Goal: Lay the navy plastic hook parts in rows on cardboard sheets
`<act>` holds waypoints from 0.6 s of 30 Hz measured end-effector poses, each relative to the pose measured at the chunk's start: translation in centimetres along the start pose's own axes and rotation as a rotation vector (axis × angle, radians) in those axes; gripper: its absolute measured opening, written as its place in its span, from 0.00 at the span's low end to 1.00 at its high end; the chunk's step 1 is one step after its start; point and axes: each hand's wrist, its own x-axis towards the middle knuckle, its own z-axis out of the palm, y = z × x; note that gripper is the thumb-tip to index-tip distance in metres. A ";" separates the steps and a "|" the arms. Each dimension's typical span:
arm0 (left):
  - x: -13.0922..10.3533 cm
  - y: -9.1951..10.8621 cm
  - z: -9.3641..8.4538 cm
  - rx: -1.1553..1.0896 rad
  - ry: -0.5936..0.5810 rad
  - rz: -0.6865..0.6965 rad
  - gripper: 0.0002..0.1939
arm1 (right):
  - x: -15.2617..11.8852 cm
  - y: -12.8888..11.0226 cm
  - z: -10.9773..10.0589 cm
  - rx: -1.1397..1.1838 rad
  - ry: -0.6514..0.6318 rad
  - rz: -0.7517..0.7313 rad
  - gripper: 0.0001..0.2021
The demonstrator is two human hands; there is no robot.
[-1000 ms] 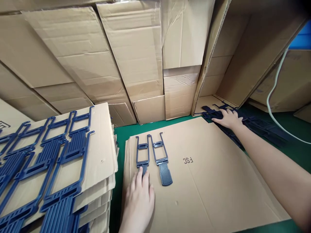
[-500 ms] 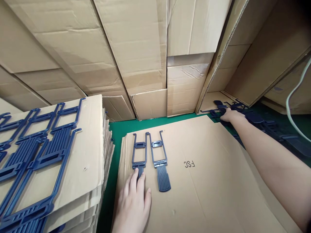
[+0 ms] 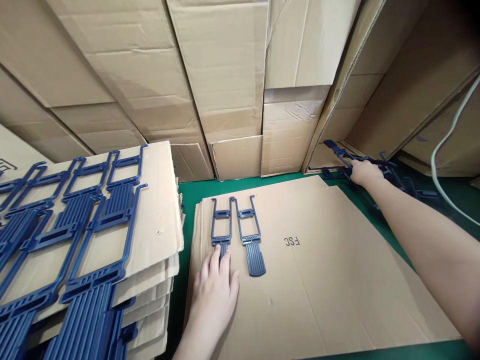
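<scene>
Two dark blue plastic parts lie side by side on a flat cardboard sheet (image 3: 337, 280) printed "FSC". My left hand (image 3: 215, 290) rests flat on the sheet, fingers spread, covering the near end of the left blue part (image 3: 221, 225). The right blue part (image 3: 249, 235) lies free beside it. My right hand (image 3: 363, 171) reaches far right into a pile of the same blue parts (image 3: 397, 182) and is closed around one, which is lifted at its far end (image 3: 333, 147).
A stack of cardboard sheets (image 3: 157, 235) at the left carries rows of the blue parts (image 3: 75, 225). Cardboard boxes (image 3: 225, 75) wall off the back. Green table surface (image 3: 191, 192) shows between the stacks. A pale cable (image 3: 442, 145) hangs at the right.
My right hand has closed on a blue part in the far pile and raised it. My left hand stays on the left part. The camera view shifted slightly.
</scene>
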 end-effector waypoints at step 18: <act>0.1 0.5 -0.7 -0.027 -0.090 -0.032 0.21 | -3.8 -3.5 -8.0 0.056 0.090 -0.321 0.10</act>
